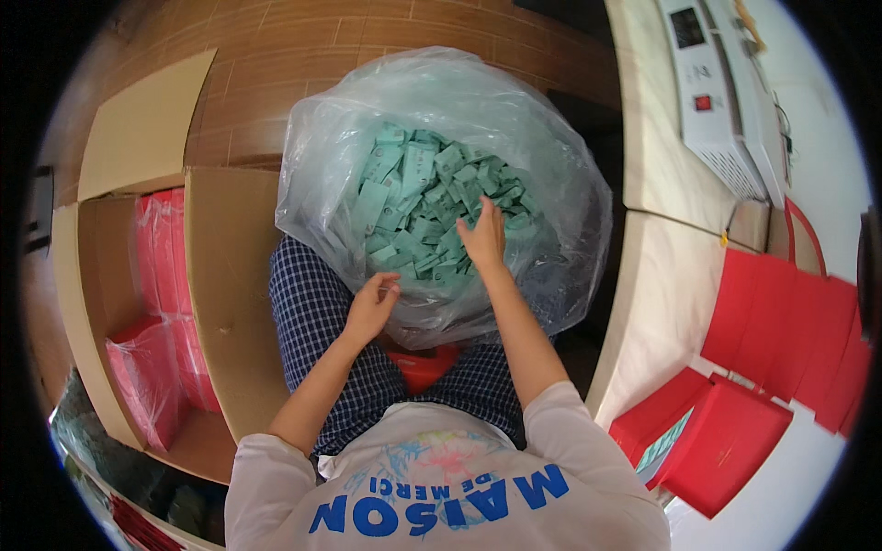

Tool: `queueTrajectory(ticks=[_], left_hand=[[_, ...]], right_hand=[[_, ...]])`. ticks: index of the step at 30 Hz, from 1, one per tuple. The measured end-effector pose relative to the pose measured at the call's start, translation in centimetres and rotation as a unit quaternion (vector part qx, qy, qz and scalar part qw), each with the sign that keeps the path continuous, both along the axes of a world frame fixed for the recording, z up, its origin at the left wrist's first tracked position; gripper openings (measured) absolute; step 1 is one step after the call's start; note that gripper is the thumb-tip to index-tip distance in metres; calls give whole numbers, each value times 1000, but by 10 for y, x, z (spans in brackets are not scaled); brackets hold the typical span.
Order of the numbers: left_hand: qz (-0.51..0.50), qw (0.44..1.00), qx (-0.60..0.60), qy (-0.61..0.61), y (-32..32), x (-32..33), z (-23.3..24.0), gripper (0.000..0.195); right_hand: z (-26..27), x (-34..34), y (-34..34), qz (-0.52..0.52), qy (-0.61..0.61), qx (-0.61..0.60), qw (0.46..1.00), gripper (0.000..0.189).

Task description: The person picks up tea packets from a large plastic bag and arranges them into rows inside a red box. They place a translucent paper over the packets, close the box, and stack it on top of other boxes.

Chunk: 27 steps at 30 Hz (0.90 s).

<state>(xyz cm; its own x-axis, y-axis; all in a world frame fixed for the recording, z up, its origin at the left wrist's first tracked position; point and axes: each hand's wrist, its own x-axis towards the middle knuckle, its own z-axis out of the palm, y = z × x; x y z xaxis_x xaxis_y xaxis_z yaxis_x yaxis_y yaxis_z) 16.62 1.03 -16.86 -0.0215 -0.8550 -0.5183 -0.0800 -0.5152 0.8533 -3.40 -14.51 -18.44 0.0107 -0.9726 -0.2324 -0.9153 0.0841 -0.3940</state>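
Observation:
A large clear plastic bag [331, 131] stands wide-mouthed before me, holding a heap of small green printed packets [420, 220]. Over the right part of the heap, my right hand [486, 234] is spread, thumb and fingers apart, nothing visible between them. At the near left rim of the bag is my left hand [373, 306], its fingers loosely curled; whether it touches the plastic is unclear. Part of a red object [427, 368] shows between my knees, below the bag.
On the left stands an open cardboard box [231, 275] with plastic-wrapped red packages [162, 255]. To the right, a pale table edge [641, 296] carries red boxes [730, 441], one partly open with green items inside, flat red pieces [778, 330] and a white machine [723, 103] with a red switch.

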Motion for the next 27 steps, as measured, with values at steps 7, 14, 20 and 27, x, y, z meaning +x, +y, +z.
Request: queueTrajectory(ticks=[7, 14, 20, 27], left_hand=[[21, 991, 71, 114, -35, -22, 11, 29], [21, 980, 96, 173, -33, -22, 5, 30], [101, 981, 80, 146, -48, -12, 18, 61], [135, 954, -38, 267, -53, -13, 44, 58]], right_hand=[[-45, 42, -74, -1, 157, 103, 982, 103], [-51, 23, -90, 13, 141, 82, 987, 81], [34, 18, -45, 117, -80, 148, 979, 47], [112, 40, 65, 143, -295, 280, 902, 53]])
